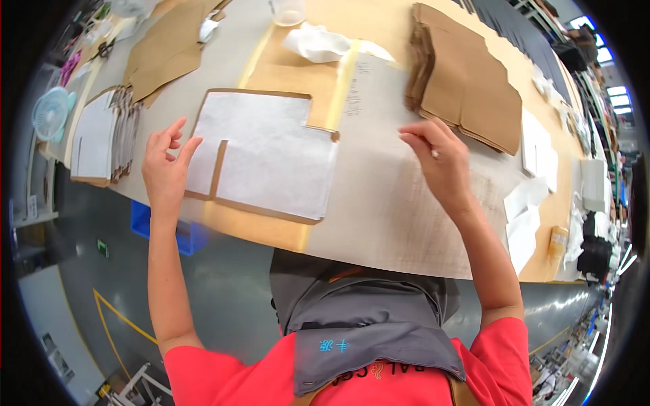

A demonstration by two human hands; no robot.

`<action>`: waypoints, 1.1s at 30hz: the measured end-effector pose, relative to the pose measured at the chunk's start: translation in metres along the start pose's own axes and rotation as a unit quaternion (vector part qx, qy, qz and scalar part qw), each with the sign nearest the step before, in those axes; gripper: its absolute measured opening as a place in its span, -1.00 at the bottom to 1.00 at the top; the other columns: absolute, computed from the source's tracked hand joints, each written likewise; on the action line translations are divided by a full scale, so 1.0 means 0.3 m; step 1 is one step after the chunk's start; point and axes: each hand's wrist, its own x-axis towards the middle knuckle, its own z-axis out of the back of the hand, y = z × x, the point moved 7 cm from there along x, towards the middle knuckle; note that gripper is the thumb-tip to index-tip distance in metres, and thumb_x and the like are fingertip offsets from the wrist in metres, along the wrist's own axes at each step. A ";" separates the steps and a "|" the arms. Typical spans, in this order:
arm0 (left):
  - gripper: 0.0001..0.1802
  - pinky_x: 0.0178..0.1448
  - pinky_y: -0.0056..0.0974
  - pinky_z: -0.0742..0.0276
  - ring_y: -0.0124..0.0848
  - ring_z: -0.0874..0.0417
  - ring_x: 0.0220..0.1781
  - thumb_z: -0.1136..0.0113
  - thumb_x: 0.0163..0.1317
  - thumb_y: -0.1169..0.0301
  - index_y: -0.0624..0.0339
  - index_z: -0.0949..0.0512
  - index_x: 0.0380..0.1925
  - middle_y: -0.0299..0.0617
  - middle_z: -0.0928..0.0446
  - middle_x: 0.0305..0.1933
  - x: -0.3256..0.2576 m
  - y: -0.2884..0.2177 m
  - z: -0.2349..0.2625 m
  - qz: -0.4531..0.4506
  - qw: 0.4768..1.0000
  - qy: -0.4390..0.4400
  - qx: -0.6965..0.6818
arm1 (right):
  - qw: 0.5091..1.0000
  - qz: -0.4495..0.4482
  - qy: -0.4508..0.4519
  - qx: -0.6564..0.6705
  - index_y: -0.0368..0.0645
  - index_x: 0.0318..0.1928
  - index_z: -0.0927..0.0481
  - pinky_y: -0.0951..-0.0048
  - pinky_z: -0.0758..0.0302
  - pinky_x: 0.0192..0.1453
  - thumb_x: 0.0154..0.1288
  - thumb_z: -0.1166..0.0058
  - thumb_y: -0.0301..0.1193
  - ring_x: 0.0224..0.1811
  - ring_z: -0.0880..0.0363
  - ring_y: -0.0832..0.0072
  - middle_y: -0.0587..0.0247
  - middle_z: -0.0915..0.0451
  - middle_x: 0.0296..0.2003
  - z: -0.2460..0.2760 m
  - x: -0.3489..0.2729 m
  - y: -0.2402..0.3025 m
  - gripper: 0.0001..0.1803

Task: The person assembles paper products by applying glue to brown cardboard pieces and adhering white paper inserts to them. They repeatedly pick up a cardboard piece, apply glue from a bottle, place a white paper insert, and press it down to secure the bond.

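A flat brown cut-out panel lies on the worktable, covered by a white sheet that leaves a brown rim. The panel has a notch at its upper right and a narrow brown slit at its lower left. My left hand is raised beside the panel's left edge, thumb and fingers apart, with nothing in it. To the right of the panel, my right hand hovers over the grey table surface, its thumb and fingers drawn into a pinch. A tiny white bit shows by those fingers, too small to name.
A stack of brown panels stands at the far right. White-faced panels are stacked at the left, near more brown pieces. Crumpled white paper, a plastic cup and a yellowish bottle sit around the table. Below is a blue crate.
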 end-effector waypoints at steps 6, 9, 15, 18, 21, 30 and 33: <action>-0.67 -0.26 -0.38 -0.52 -0.50 -0.58 -0.20 -0.47 0.21 0.37 0.05 -0.74 0.00 -0.33 -0.63 -0.09 -0.013 -0.212 -0.086 -0.060 0.996 0.032 -0.059 | 0.993 -0.078 -0.071 -0.055 -0.22 -0.41 -0.50 0.45 -0.31 -0.41 0.51 -0.18 -0.28 -0.56 -0.28 0.44 0.26 -0.39 -0.61 0.208 -0.089 -0.180 -0.65; -0.69 -0.27 -0.38 -0.52 -0.49 -0.59 -0.20 -0.46 0.22 0.38 0.02 -0.75 -0.01 -0.32 -0.63 -0.08 -0.023 -0.292 -0.117 -0.082 0.993 0.055 -0.070 | 0.988 -0.080 -0.033 -0.128 -0.21 -0.43 -0.52 0.42 -0.36 -0.38 0.45 -0.24 -0.24 -0.52 -0.36 0.43 0.30 -0.44 -0.58 0.225 -0.045 -0.232 -0.64; -0.71 -0.27 -0.37 -0.54 -0.46 -0.62 -0.20 -0.46 0.22 0.38 0.02 -0.76 -0.03 -0.30 -0.64 -0.07 -0.045 -0.390 -0.159 -0.101 0.989 0.083 -0.067 | 0.989 0.052 -0.060 -0.122 -0.13 -0.31 -0.52 0.30 -0.50 -0.15 0.32 -0.33 -0.23 -0.18 -0.56 0.35 0.35 -0.58 -0.29 0.134 0.082 -0.188 -0.71; -0.72 -0.27 -0.35 -0.53 -0.45 -0.62 -0.21 -0.45 0.23 0.36 0.03 -0.75 -0.04 -0.30 -0.64 -0.07 -0.053 -0.410 -0.168 -0.107 0.988 0.089 -0.069 | 0.986 0.051 -0.048 -0.152 -0.13 -0.25 -0.50 0.26 -0.50 -0.09 0.29 -0.36 -0.21 -0.13 -0.55 0.28 0.27 -0.56 -0.26 0.094 0.119 -0.156 -0.67; -0.73 -0.28 -0.34 -0.52 -0.44 -0.63 -0.22 -0.44 0.24 0.35 0.03 -0.75 -0.04 -0.30 -0.64 -0.08 -0.060 -0.416 -0.175 -0.099 0.988 0.097 -0.069 | 0.988 0.001 -0.037 -0.152 -0.15 -0.26 -0.48 0.24 -0.50 -0.06 0.27 -0.37 -0.22 -0.13 -0.54 0.25 0.22 -0.55 -0.27 0.073 0.153 -0.148 -0.66; -0.72 -0.22 -0.38 -0.52 -0.45 -0.65 -0.14 -0.41 0.25 0.44 0.08 -0.75 -0.02 -0.26 -0.65 -0.06 -0.073 -0.387 -0.186 -0.080 0.987 0.111 -0.085 | 0.993 -0.060 -0.021 -0.103 -0.20 -0.30 -0.54 0.25 -0.49 -0.06 0.31 -0.28 -0.31 -0.17 -0.52 0.27 0.19 -0.56 -0.27 0.061 0.157 -0.176 -0.76; -0.72 -0.21 -0.37 -0.53 -0.46 -0.65 -0.13 -0.41 0.25 0.44 0.08 -0.75 -0.02 -0.27 -0.65 -0.06 -0.070 -0.395 -0.201 -0.085 0.985 0.117 -0.097 | 0.994 -0.088 -0.016 -0.069 -0.23 -0.32 -0.58 0.27 -0.50 -0.08 0.31 -0.24 -0.34 -0.22 -0.53 0.30 0.19 -0.57 -0.29 0.065 0.153 -0.191 -0.79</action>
